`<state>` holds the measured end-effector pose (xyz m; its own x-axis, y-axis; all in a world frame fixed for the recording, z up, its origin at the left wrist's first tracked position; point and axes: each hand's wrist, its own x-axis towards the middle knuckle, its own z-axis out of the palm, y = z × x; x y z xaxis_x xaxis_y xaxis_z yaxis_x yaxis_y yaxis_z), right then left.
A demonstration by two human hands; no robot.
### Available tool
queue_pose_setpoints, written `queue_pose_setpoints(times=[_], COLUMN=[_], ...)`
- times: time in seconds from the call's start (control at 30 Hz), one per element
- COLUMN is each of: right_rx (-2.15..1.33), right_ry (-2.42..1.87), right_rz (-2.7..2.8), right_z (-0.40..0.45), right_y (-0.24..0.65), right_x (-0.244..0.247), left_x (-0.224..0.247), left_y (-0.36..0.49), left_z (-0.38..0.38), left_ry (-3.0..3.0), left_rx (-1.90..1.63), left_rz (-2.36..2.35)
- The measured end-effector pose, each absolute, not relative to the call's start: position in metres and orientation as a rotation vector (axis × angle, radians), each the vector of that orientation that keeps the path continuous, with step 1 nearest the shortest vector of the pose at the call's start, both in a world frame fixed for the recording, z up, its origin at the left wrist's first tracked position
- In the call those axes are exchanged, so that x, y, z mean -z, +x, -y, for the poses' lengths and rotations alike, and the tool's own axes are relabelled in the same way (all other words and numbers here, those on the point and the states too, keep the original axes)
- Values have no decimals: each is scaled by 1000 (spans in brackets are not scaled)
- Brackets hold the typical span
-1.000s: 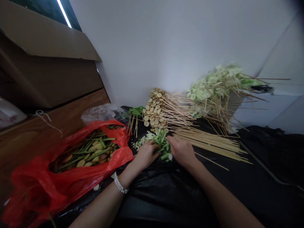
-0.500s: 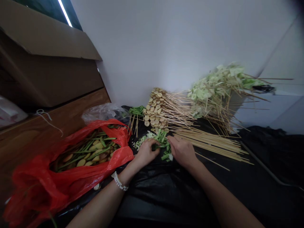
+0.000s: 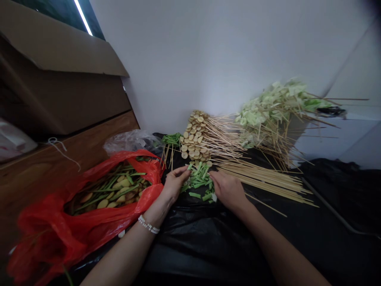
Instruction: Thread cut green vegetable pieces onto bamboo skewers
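Observation:
Cut green stalk pieces (image 3: 199, 178) lie in a small pile on black plastic (image 3: 202, 238), between my two hands. My left hand (image 3: 175, 183), with a beaded bracelet at the wrist, is closed in a pinch at the pile's left edge, on what seems a green piece. At the pile's right side my right hand (image 3: 228, 188) has its fingers pinched together; what they hold is too small to make out. Just behind the pile are skewered round slices (image 3: 193, 139), their sticks pointing right. Bare wooden skewers (image 3: 268, 180) lie to the right of my right hand.
A red plastic bag (image 3: 101, 222) at the left holds green stalks and slices. Skewered leafy pieces (image 3: 270, 103) are heaped at the back right. A few green skewered bundles (image 3: 172, 139) lie beside a clear bag (image 3: 131, 142). A cardboard box (image 3: 62, 95) stands at the back left.
My left hand has moved left and slightly up, off the middle of the pile, uncovering more green pieces. One piece now lies apart at the pile's front. My right hand is almost unmoved.

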<state>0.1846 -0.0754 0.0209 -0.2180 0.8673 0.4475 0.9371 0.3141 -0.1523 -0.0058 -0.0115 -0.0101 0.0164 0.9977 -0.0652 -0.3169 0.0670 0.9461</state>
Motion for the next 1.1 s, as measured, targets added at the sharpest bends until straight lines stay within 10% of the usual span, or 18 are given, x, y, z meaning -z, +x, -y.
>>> queue_pose_setpoints(times=[1.1], right_rx=[196], right_ry=[-1636], right_rz=[2252], right_z=[78], right_y=[181], right_x=[-20], left_x=[-1], left_y=[-8], left_z=[14], left_ry=[684], left_rx=[-1208], left_rz=[-818])
